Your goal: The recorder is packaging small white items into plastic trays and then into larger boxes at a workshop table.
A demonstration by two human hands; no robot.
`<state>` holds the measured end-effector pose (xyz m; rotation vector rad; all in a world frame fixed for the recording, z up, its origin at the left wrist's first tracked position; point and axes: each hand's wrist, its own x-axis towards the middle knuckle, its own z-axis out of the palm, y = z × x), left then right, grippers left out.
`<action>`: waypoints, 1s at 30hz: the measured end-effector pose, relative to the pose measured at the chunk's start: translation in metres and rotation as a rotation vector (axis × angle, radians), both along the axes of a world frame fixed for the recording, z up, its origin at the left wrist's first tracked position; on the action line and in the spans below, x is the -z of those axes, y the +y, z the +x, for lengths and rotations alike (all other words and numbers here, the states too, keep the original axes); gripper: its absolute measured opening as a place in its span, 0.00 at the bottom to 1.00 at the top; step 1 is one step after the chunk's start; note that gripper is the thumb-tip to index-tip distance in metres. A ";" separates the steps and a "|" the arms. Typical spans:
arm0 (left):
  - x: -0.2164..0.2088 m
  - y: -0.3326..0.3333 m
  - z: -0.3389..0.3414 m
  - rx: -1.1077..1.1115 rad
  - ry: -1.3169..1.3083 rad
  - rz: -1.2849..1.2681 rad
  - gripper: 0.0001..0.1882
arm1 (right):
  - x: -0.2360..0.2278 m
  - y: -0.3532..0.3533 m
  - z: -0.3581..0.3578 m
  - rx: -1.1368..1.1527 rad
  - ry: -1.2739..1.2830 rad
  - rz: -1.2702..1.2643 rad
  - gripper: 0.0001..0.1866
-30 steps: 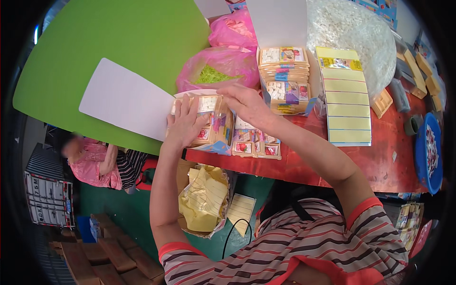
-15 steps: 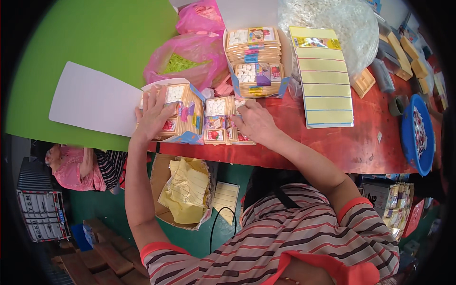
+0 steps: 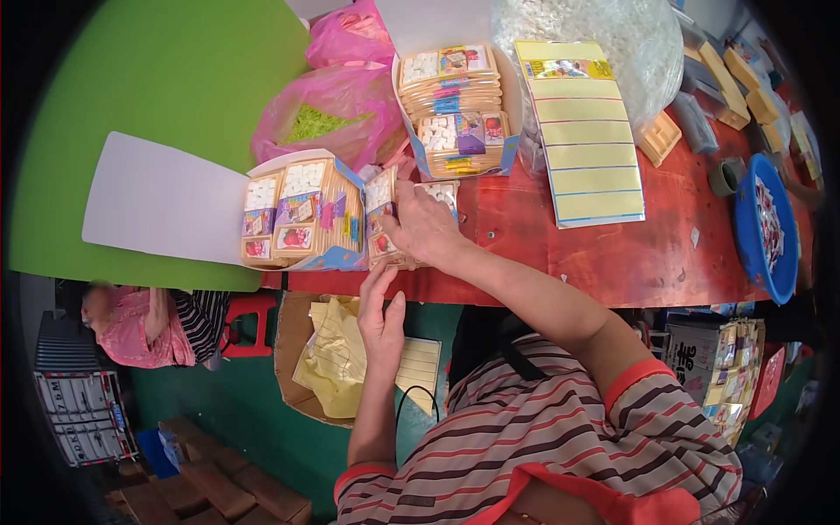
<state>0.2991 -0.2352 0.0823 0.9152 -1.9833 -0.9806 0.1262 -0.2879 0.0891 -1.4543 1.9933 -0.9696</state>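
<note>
My right hand (image 3: pixel 424 226) is closed around a wrapped pack (image 3: pixel 381 194), a slim cream tray with white pieces and a fruit picture, tilted up on the table. More such packs (image 3: pixel 443 192) lie partly hidden beneath and behind that hand. My left hand (image 3: pixel 382 322) is open at the table's front edge, its fingertips by the lower end of the held pack; whether they touch it I cannot tell. Left of the hands, an open display box (image 3: pixel 338 260) with a raised white lid (image 3: pixel 162 201) holds several packs (image 3: pixel 304 197) standing in rows.
Behind stands a second box (image 3: pixel 512 162) filled with stacked packs. Pink bags (image 3: pixel 385 122) and a clear bag of white pieces (image 3: pixel 595 44) lie at the back. A yellow ruled card sheet (image 3: pixel 584 144) and a blue basin (image 3: pixel 759 236) are on the right. Below is a carton (image 3: pixel 293 367) of crumpled paper.
My left hand has left the display box and come right, down to the table's edge. My right hand has moved left and now grips a pack, tilting it up beside the box.
</note>
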 end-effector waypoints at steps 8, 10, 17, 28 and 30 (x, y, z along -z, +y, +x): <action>0.027 -0.002 -0.006 -0.084 0.216 0.257 0.18 | 0.029 -0.011 -0.001 0.126 -0.320 -0.185 0.29; 0.031 -0.005 -0.007 -0.100 0.255 0.272 0.17 | 0.040 -0.014 -0.009 0.128 -0.467 -0.188 0.29; 0.035 -0.004 0.001 -0.184 0.104 0.114 0.18 | 0.025 0.044 -0.053 0.093 -0.887 -0.091 0.30; 0.034 -0.030 -0.036 -0.146 -0.630 -0.637 0.27 | 0.040 0.127 -0.089 0.236 -1.147 -0.047 0.29; 0.038 -0.032 -0.034 -0.161 -0.648 -0.666 0.26 | 0.037 0.124 -0.085 0.238 -1.150 -0.052 0.28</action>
